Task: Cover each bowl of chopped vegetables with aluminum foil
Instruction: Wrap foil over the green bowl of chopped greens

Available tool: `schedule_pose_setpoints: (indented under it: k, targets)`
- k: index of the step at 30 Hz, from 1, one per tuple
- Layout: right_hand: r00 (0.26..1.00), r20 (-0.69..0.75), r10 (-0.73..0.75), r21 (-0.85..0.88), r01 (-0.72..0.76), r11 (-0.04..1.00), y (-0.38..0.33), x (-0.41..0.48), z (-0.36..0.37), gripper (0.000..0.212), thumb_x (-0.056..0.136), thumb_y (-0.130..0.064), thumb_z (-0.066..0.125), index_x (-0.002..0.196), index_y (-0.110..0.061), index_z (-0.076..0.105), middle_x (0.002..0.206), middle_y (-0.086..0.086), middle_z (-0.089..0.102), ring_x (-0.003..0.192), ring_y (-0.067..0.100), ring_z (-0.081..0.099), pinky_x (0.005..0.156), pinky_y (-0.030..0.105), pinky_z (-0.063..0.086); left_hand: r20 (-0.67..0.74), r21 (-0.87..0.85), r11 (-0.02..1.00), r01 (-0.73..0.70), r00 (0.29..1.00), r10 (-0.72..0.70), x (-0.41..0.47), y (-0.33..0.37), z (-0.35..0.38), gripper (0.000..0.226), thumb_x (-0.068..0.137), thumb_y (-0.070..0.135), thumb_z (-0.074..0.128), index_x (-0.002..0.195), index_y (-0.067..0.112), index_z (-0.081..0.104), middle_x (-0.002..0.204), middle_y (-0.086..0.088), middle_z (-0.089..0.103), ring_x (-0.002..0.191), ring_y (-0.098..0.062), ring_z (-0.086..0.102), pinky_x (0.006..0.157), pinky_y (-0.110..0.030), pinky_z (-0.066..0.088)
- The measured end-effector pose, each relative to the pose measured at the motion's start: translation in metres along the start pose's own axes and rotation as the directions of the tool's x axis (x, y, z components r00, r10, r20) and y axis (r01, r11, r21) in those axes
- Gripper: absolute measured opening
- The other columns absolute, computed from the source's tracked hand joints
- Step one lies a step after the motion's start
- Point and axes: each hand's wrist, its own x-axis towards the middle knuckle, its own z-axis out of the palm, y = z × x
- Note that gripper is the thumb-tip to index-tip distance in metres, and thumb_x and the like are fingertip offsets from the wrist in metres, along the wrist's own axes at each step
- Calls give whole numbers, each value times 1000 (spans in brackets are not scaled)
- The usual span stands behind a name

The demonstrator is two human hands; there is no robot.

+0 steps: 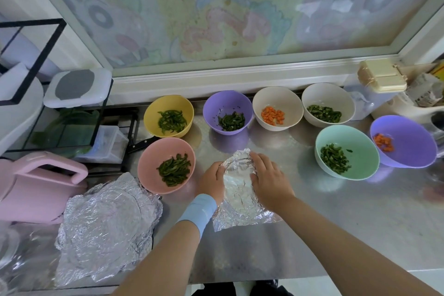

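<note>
A sheet of aluminum foil (237, 196) lies crumpled over something on the steel counter, and I cannot tell what is under it. My left hand (211, 181) grips its left edge. My right hand (269, 176) grips its right side. Several uncovered bowls stand around: a pink bowl (147, 170) and a yellow bowl (153, 113) with green strips, a purple colander bowl (216, 103), a white bowl (288, 101) with carrot, another white bowl (336, 96), a mint bowl (367, 151) with greens and a purple bowl (413, 146) with carrot.
A pile of crumpled foil sheets (105, 228) lies at the front left. A pink jug (36, 190) stands left of it. A black knife handle (141, 144) pokes out beside the pink bowl. A wire rack (72, 127) and white containers (377, 94) flank the counter.
</note>
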Motion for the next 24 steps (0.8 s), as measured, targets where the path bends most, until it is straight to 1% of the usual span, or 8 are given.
schedule_pose_setpoints:
  k: [2,4,7,9,10,13,16,24]
  targets:
    - [1000,11,3,-5,-3,1000,0,1,0,60,98,-29,44,153,-23,19,145,0,37,120,27,47,96,41,42,5,31,999,10,1000,-10,1,2,-2,27,104,26,30,107,25,57,92,-3,63,90,-29,58,83,-41,49]
    - [1000,21,7,-19,-6,1000,1,1,1,61,98,-29,44,153,-22,20,142,2,40,117,28,49,95,41,43,-29,180,980,-86,995,92,4,4,-4,32,102,16,35,125,24,56,117,-2,62,113,-27,55,98,-41,46]
    - [999,-43,-16,-111,11,994,-1,2,3,59,95,-29,44,151,-18,30,137,4,46,119,28,50,98,41,42,-23,413,841,-350,919,394,5,17,-6,62,92,-6,43,149,18,36,149,1,42,139,-20,34,117,-33,27]
    - [995,-88,-48,-189,31,982,-3,4,4,57,90,-28,41,145,-12,40,138,9,49,123,30,51,100,42,44,97,488,705,-515,834,543,10,22,0,59,94,-3,45,149,14,36,152,-2,40,141,-22,34,118,-33,23]
    - [993,-101,-66,-194,46,980,-3,4,5,57,89,-26,40,143,-10,43,140,11,49,125,31,51,101,43,44,143,496,673,-549,816,559,14,21,4,54,97,2,44,149,13,37,151,-3,41,140,-23,35,118,-34,26]
    - [994,-82,-77,-127,66,990,-4,4,8,60,89,-20,48,147,-15,36,143,6,46,123,28,51,98,41,46,173,492,698,-520,844,507,22,18,9,46,103,17,40,149,21,35,144,1,45,128,-22,44,104,-40,42]
    - [998,-63,-32,-73,28,997,-3,5,7,58,92,-27,46,148,-23,31,139,-1,44,115,24,51,91,41,47,154,519,704,-485,863,481,24,17,8,39,105,28,33,144,29,38,131,4,50,114,-22,51,89,-41,48]
    - [998,-64,22,-7,-22,1000,-3,10,7,47,96,-31,44,142,-27,35,127,-4,51,111,23,53,90,40,45,145,445,817,-367,930,339,26,25,6,32,105,35,26,125,28,50,121,5,56,108,-22,53,89,-42,46]
